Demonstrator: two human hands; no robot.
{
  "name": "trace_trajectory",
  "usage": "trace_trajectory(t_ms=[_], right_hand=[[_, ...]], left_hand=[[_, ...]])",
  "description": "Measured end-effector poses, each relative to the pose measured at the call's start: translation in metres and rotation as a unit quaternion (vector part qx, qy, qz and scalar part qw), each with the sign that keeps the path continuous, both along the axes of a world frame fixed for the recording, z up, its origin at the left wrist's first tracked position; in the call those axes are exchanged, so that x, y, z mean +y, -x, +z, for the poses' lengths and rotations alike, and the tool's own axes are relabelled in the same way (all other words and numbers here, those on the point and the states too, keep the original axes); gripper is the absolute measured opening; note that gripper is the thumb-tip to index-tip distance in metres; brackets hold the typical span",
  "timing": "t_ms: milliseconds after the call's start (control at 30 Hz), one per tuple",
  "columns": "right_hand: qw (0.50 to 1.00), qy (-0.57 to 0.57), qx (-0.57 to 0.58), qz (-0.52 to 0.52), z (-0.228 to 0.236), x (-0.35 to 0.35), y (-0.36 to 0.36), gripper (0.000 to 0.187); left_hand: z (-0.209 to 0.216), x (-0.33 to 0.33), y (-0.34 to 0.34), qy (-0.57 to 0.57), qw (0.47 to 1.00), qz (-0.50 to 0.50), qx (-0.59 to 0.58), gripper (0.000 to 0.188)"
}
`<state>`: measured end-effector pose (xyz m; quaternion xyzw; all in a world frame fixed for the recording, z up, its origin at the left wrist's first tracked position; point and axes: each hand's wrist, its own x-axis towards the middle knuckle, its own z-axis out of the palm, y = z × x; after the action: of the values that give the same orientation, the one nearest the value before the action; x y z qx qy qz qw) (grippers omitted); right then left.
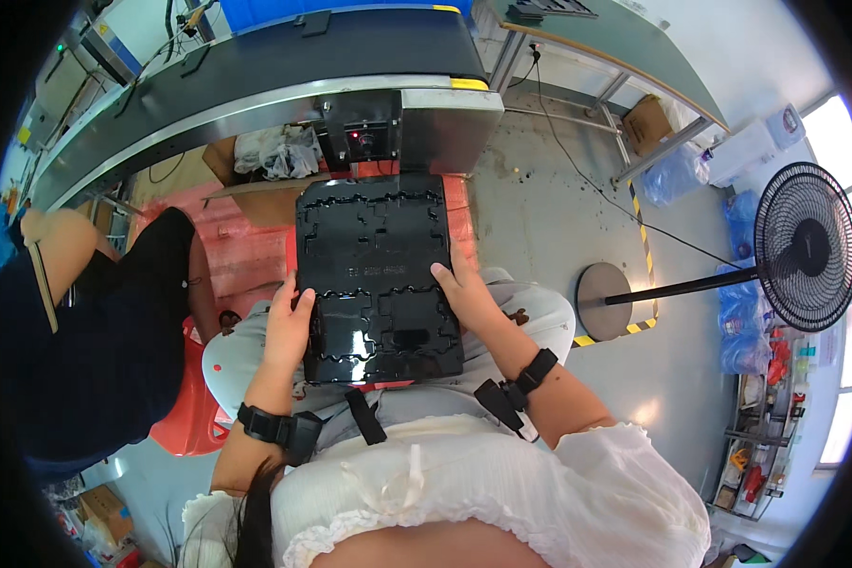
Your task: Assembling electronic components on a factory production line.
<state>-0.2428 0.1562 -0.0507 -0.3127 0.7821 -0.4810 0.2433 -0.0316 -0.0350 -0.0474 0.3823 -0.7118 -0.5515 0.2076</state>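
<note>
A glossy black plastic tray with moulded recesses lies across my lap, its long side running away from me. My left hand grips its left edge, with the thumb on the top face and the other fingers mostly hidden along the side. On the right edge, my right hand holds it the same way, thumb on top. Some red shows under the tray at its near and left edges; what it belongs to is hidden.
A conveyor belt with a metal control box spans the front. Underneath sits an open cardboard box of plastic bags. A co-worker sits close at left. A standing fan and a green-topped table are at right.
</note>
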Motion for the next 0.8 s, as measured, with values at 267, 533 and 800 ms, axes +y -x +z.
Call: trace_trajectory(t_ms=[267,533,800], right_hand=[[0.986,-0.16,0.028,0.05,0.036,-0.021,0.041,0.063],[0.953,0.015,0.238,0.187,0.227,-0.119,0.144,0.035],[0.901,-0.114,0.401,0.121,0.211,-0.252,0.279,0.069]], left_hand=[[0.03,-0.024,0.003,-0.126,0.986,-0.086,-0.064,0.041],[0.151,-0.124,0.068,0.308,0.945,-0.111,0.008,0.026],[0.175,-0.271,0.235,0.623,0.767,-0.096,-0.121,0.056]])
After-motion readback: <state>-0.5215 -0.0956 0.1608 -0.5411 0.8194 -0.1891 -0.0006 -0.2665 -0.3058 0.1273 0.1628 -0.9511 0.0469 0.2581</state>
